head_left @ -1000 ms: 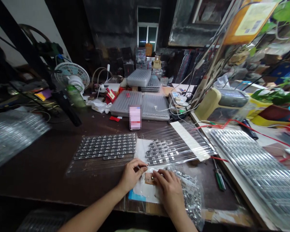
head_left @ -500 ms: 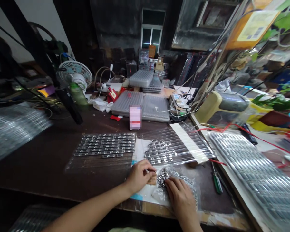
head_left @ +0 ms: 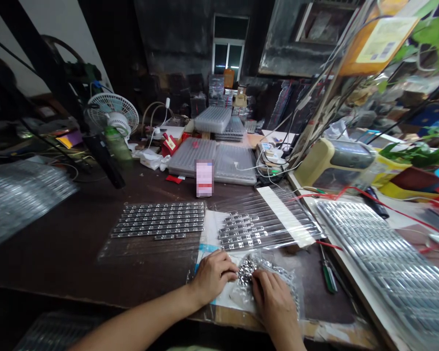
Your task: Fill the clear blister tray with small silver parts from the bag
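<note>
Workbench seen from the wearer's head; clock positions are read from the hands, with 12 o'clock pointing away from the wearer. The left hand [head_left: 214, 275], fingers curled and narrow, lies against the edge of a clear plastic bag [head_left: 243, 295] holding a heap of small metal parts [head_left: 247, 270]. The right hand [head_left: 276, 297] rests on the bag, its fingers slightly curled into it. Whether either hand grips a part cannot be told. The bag lies on a white paper sheet [head_left: 227, 303] on the bench. At 12 o'clock, a clear blister tray [head_left: 296, 234] carries rows of metal parts only in its left portion, and its remaining rows show no parts. At 10 o'clock, a second clear tray [head_left: 131, 253] holds close, even rows of similar parts. At 3 o'clock lie a green-handled screwdriver [head_left: 328, 277] and, farther out, a stack of clear ribbed trays [head_left: 384, 258]. Far off at 12 o'clock stand two grey ribbed plastic cases [head_left: 192, 156] [head_left: 236, 163], their contents indistinct.
</note>
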The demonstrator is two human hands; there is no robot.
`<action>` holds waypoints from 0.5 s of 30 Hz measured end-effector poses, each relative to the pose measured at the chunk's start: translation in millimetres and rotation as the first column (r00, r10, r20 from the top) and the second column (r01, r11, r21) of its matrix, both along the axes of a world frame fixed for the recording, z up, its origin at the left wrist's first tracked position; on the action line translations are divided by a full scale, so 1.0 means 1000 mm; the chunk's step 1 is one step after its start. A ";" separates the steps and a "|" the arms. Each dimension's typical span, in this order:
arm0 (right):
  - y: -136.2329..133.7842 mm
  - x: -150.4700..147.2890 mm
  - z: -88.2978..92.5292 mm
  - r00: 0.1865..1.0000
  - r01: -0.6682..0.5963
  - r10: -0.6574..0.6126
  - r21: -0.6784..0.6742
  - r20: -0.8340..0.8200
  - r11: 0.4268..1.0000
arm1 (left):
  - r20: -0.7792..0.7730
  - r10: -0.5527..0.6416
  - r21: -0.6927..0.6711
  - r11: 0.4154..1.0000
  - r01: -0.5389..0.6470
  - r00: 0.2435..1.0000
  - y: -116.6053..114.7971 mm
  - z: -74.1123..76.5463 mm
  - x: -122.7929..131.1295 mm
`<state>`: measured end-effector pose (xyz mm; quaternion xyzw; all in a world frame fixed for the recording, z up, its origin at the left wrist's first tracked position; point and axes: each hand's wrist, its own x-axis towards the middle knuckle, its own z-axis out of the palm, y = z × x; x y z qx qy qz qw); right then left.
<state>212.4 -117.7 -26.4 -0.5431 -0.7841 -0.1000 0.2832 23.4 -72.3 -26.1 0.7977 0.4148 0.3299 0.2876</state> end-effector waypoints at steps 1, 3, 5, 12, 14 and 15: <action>0.000 0.000 0.000 1.000 -0.004 0.004 -0.005 -0.023 1.000 | 0.005 -0.005 -0.005 1.000 0.005 1.000 0.000 -0.001 0.000; 0.000 0.001 0.002 0.997 -0.016 0.015 -0.016 -0.080 1.000 | 0.017 -0.016 -0.013 1.000 0.016 1.000 -0.002 -0.002 0.000; 0.000 0.001 0.004 0.989 -0.034 0.030 -0.019 -0.147 0.999 | 0.040 -0.013 -0.020 1.000 0.014 0.999 -0.003 -0.003 0.001; 0.003 -0.013 0.009 0.965 -0.100 0.077 -0.080 -0.250 0.992 | 0.028 0.219 0.012 0.976 -0.219 0.975 0.023 0.016 -0.024; 0.006 -0.021 0.008 0.970 -0.091 0.063 -0.109 -0.235 0.990 | -0.073 0.338 0.093 0.939 -0.331 0.938 0.036 0.020 -0.045; 0.007 -0.025 0.006 0.974 -0.082 0.053 -0.124 -0.221 0.989 | -0.121 0.389 0.142 0.917 -0.372 0.913 0.042 0.020 -0.056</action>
